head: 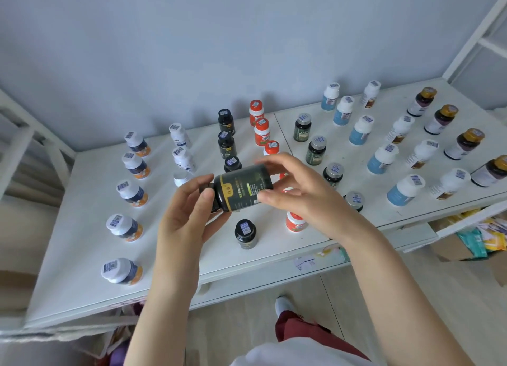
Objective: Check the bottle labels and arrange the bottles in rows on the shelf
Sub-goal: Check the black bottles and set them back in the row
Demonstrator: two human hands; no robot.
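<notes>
1. Two hands hold one black bottle (242, 191) sideways above the shelf (79, 250): left hand (186, 214) pinches the cap end, right hand (299, 192) grips the base.
2. We judge it light, rigid, glossy-slick; best gripped round the mid-body.

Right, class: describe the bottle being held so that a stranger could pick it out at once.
Find the white shelf lined with rows of upright bottles. Over its middle, the left hand and right hand hold a black bottle. It alone lies sideways off the shelf, label showing.
</notes>
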